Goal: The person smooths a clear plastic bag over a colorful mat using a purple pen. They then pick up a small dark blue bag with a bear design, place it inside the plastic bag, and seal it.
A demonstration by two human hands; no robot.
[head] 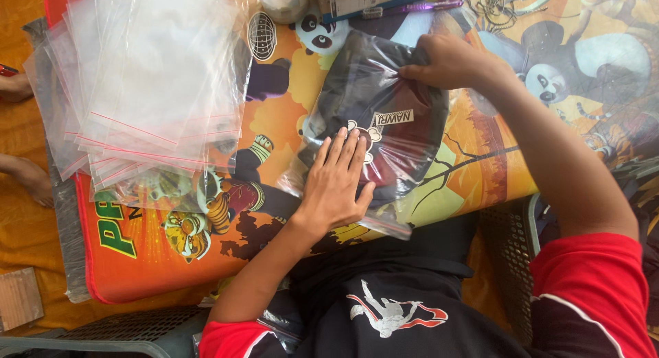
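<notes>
Left hand lies flat, fingers spread, pressing on a clear zip bag with a dark folded garment inside. Right hand pinches the bag's far edge. The bag sits mid-table on a cartoon-print orange mat, its near corner just past the mat's edge. A stack of empty bags covers the mat's left side, well apart.

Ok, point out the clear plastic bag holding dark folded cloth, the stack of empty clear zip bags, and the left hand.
clear plastic bag with dark cloth (405, 135), head view, bag's right side.
stack of empty clear zip bags (147, 76), head view, top bag's middle.
left hand (336, 183), head view, back of hand.
</notes>
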